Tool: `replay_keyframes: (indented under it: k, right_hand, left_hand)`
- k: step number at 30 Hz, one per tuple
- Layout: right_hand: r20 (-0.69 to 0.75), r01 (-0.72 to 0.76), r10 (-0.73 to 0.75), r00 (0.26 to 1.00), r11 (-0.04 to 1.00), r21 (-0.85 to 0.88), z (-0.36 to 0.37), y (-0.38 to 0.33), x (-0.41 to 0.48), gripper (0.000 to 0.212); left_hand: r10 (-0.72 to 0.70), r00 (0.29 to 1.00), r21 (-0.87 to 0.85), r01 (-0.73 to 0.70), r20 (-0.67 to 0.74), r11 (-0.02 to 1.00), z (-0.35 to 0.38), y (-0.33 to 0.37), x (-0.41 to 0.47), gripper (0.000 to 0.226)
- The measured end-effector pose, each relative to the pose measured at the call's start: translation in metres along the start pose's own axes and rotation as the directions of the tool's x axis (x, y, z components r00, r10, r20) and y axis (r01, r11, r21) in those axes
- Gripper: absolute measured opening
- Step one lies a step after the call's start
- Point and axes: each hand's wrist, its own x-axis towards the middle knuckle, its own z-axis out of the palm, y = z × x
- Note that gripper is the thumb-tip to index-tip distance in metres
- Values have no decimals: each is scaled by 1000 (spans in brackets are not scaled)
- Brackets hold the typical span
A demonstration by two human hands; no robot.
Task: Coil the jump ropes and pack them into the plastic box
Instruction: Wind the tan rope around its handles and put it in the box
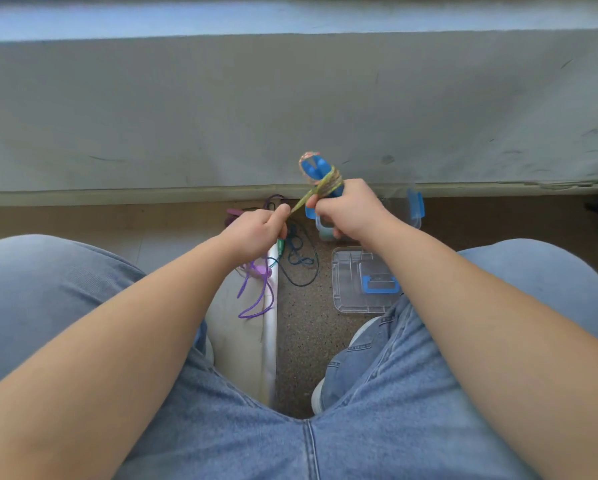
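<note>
My right hand [347, 211] grips the two blue handles [320, 174] of a jump rope, held upright with the yellow-green rope [330, 183] wound around them. My left hand [259, 230] pinches the free end of that rope and holds it taut, just left of the handles. On the floor below lie a dark blue rope [301, 261] and a purple rope [259, 292] with purple handles, both loose. The clear plastic box [413, 211] with blue latches stands behind my right hand, mostly hidden. Its clear lid [359, 282] with a blue handle lies flat on the floor.
I sit with both knees in blue jeans spread wide, my shoes on a speckled floor. A grey wall [290, 109] rises straight ahead. A pale board or strip [268, 327] lies on the floor between my legs, under the purple rope.
</note>
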Motion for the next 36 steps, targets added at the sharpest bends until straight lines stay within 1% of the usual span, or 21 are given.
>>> replay_keyframes:
  k: [2,5,6,8,9,11,13,15,16,17,18,19,21,23,24,26,28,30,31,33,36]
  right_hand:
    - [-145,-23,4,989,991,-133,-4,6,10,18]
    - [-243,-101,2,970,914,-393,-8,11,13,23]
    - [-254,-130,7,967,873,-471,-9,12,11,22]
    - [-227,-181,35,973,727,-662,-9,12,4,19]
    - [-191,-182,57,980,644,-743,-6,11,1,23]
    - [-66,-101,84,994,519,-849,2,11,-6,29]
    - [105,53,93,990,445,-894,12,10,-14,21]
    - [322,245,135,937,404,-881,16,11,-19,8]
    - [431,328,172,886,425,-844,17,11,-21,12]
    - [523,364,208,827,509,-780,17,11,-23,13]
    - [593,342,232,771,635,-693,16,11,-24,11]
    - [636,285,223,738,752,-594,15,9,-26,11]
    - [669,181,166,724,891,-417,11,4,-27,15]
    - [682,119,81,726,963,-241,9,0,-27,16]
    - [672,102,35,740,981,-164,9,-2,-27,17]
    - [582,85,-37,812,995,-55,10,-5,-26,14]
    - [408,44,-55,911,998,37,10,-7,-21,11]
    - [185,-44,21,982,992,121,6,-5,-9,8]
    - [67,-67,61,996,993,97,2,-2,-3,9]
    - [-123,-87,81,989,995,-45,-3,8,9,20]
    - [-249,-168,101,963,949,-266,-7,15,15,22]
  left_hand:
    - [-8,997,15,7,78,1000,4,-2,-1,52]
    - [30,989,19,-33,144,999,8,-2,-4,41]
    - [66,988,34,-72,140,997,7,1,-6,37]
    - [178,980,52,-184,93,982,5,11,-9,33]
    - [236,970,51,-239,61,970,3,16,-10,33]
    - [317,948,88,-319,29,944,0,24,-11,34]
    - [343,939,167,-343,30,924,-2,24,-10,41]
    - [315,949,236,-311,21,921,-4,16,-7,52]
    - [296,955,263,-290,15,920,-5,13,-6,57]
    - [276,961,282,-269,16,921,-6,9,-4,60]
    - [258,966,288,-252,19,924,-6,8,-4,61]
    - [240,971,268,-236,18,934,-6,8,-3,61]
    - [185,983,150,-182,-12,972,-7,9,-3,61]
    - [107,990,-32,-110,-87,993,-8,12,-2,60]
    - [77,989,-86,-88,-126,992,-9,13,-1,58]
    - [71,983,-83,-86,-171,993,-8,13,0,46]
    - [100,984,-17,-103,-149,995,-4,8,-3,35]
    - [131,989,66,-127,-67,990,2,4,-9,40]
    - [142,989,76,-139,-37,987,6,3,-11,42]
    - [160,987,74,-159,-15,985,10,4,-11,43]
    - [191,980,127,-198,63,972,13,3,-10,39]
